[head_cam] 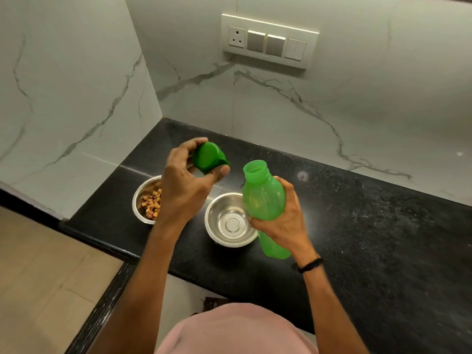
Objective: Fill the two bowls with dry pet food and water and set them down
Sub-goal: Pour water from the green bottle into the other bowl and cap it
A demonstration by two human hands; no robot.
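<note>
Bottle [264, 195] uncapped, gripped in right hand [283, 221], neck tilted up-left, just right of empty bowl [231, 221] on surface [357, 226]. Left hand [184, 185] holds cap [209, 158] above kibble bowl [146, 200].

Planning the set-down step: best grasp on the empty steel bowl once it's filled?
Grip the rolled rim of the empty steel bowl from above, at opposite sides, probably with both hands. It sits upright on the black counter, its walls are smooth and curve inward, so fingers would likely slip there. The near and left sides look clear; the green bottle crowds its right.
</note>
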